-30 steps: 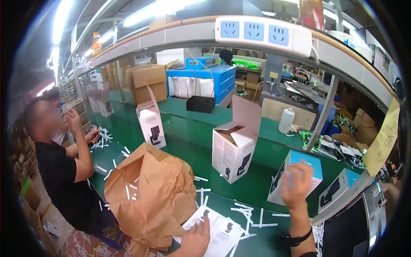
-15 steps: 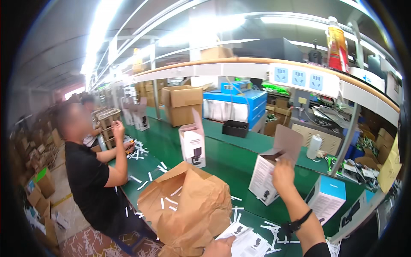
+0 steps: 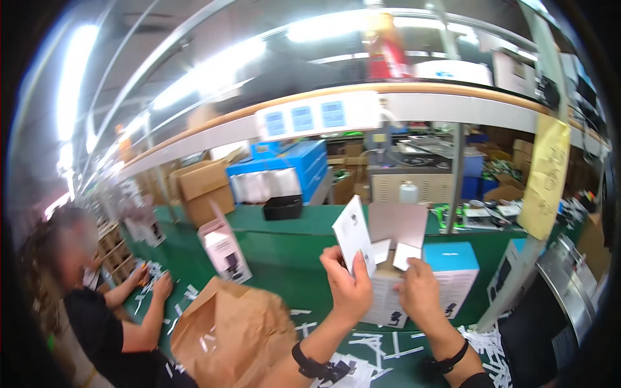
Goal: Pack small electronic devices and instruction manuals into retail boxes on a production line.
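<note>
A white printed leaflet [image 3: 352,229] is upright in my left hand [image 3: 349,284], pinched between thumb and fingers, just left of an open carton. That white carton [image 3: 383,302] stands on the green bench with its grey-backed lid [image 3: 398,223] raised and small white side flaps sticking up. My right hand [image 3: 420,291] is closed at the carton's near right rim, fingers on a side flap [image 3: 406,254]. What lies inside the carton is mostly hidden. More printed leaflets [image 3: 346,372] lie on the bench below my left forearm.
A blue-topped carton [image 3: 453,258] stands right of the open one. A brown paper bag [image 3: 239,323] sits to the left, another open carton [image 3: 223,249] behind it. White paper strips [image 3: 381,349] litter the bench. A co-worker [image 3: 110,323] sits at left; a metal post [image 3: 517,284] rises at right.
My left hand has come up from the leaflet stack with a leaflet and is beside the open carton. My right hand stays at the carton's rim. The view has turned right.
</note>
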{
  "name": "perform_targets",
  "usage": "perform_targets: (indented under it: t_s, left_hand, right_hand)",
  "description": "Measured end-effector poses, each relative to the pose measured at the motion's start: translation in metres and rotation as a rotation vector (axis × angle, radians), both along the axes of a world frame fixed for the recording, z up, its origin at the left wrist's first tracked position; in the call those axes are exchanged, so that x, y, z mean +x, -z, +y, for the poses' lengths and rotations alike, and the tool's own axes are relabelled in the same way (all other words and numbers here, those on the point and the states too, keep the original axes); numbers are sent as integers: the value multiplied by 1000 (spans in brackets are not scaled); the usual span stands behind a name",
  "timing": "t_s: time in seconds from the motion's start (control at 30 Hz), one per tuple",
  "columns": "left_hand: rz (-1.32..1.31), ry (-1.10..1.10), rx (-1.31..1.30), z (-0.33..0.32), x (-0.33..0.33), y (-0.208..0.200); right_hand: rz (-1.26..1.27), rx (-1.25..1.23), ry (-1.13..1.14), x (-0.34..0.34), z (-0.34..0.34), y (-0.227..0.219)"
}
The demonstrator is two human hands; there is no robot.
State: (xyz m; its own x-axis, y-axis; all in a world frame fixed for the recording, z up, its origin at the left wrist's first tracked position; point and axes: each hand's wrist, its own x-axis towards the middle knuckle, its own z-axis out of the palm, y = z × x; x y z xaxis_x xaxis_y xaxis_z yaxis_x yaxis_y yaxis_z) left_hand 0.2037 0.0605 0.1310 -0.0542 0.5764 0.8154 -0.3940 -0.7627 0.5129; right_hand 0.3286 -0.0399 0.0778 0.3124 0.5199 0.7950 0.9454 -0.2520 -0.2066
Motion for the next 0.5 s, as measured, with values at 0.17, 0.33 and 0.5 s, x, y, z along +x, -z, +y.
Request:
perform_targets:
  t_s: [0.17, 0.33, 0.5]
  left_hand:
    - [240, 95, 94, 24, 55, 20]
    - [295, -99, 236, 37, 68, 41]
    - [242, -260, 371, 35, 59, 28]
  right_hand:
    - [17, 127, -61, -12, -21, -8]
    - [-16, 302, 18, -4, -15, 7]
    - [12, 328, 54, 9, -17, -7]
